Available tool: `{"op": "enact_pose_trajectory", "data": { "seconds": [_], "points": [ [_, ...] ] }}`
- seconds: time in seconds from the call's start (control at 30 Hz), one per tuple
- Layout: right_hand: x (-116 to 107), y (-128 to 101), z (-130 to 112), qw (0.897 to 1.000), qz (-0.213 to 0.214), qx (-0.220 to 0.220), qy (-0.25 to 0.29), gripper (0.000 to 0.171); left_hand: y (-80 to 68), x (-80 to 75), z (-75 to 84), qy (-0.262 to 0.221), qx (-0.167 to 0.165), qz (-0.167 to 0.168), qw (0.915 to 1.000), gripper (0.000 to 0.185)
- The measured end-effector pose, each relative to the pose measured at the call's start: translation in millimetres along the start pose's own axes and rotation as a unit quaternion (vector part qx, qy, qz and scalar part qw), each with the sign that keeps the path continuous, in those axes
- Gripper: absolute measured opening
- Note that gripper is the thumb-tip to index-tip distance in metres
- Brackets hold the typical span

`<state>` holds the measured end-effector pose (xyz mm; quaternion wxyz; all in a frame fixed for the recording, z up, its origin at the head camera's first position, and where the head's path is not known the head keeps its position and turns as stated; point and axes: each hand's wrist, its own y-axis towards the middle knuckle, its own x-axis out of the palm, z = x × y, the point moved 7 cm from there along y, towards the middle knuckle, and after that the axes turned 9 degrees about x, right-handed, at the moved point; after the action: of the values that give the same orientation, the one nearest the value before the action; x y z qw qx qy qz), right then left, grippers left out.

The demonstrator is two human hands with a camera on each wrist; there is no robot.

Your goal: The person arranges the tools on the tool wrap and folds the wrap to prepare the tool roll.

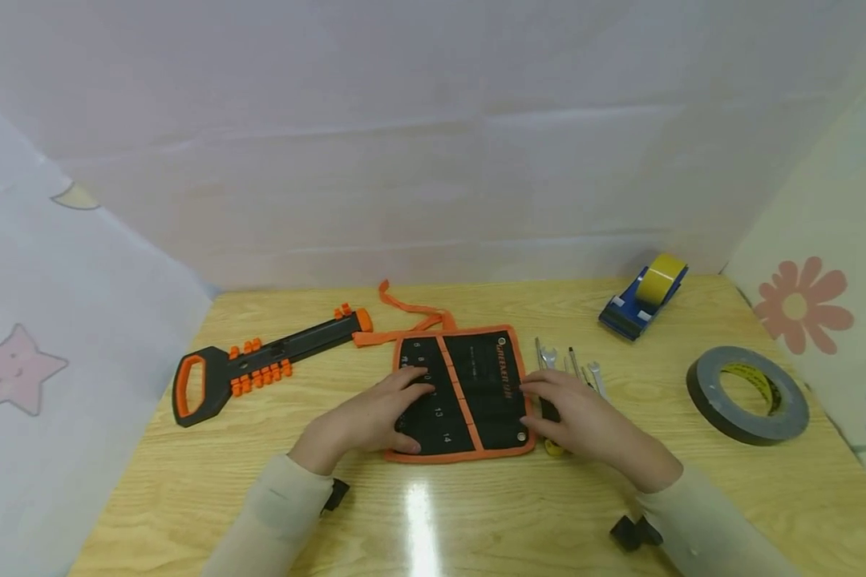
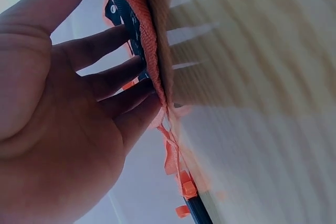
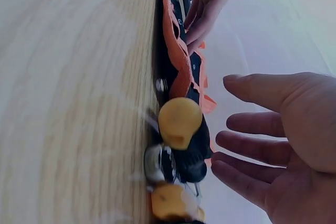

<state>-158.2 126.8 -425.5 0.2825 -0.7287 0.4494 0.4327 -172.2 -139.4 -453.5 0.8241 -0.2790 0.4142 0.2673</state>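
Fingers spread, the left hand touches the left side of a black pouch flat on the bench, its orange strip running near to far; the right hand, fingers parted, meets its right edge, contact unclear.

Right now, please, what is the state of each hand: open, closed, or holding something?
Left hand: open, resting on the pouch.
Right hand: open, holding nothing, at the pouch's edge; touching or not, I cannot tell.

Pouch on table, between handled rack and wrenches
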Motion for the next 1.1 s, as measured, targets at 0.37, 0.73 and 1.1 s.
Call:
{"op": "enact_pose_trajectory", "data": {
  "seconds": [0.37,0.73,1.1],
  "points": [
    [-12.7,-17.5,13.4,0.997,0.060,0.039,-0.003,0.033,-12.9,-5.5,-3.8,-0.022,-0.014,0.006,0.9996,0.099],
    [-10.6,-23.4,27.7,0.990,0.052,0.128,0.009,0.029,-12.4,-3.2,-5.8,-0.028,-0.021,-0.002,0.9994,0.103],
    [7.6,-25.3,33.1,0.984,0.027,0.174,0.018,0.036,-11.9,0.1,-8.0,-0.023,-0.034,-0.009,0.9991,0.104]
  ]
}}
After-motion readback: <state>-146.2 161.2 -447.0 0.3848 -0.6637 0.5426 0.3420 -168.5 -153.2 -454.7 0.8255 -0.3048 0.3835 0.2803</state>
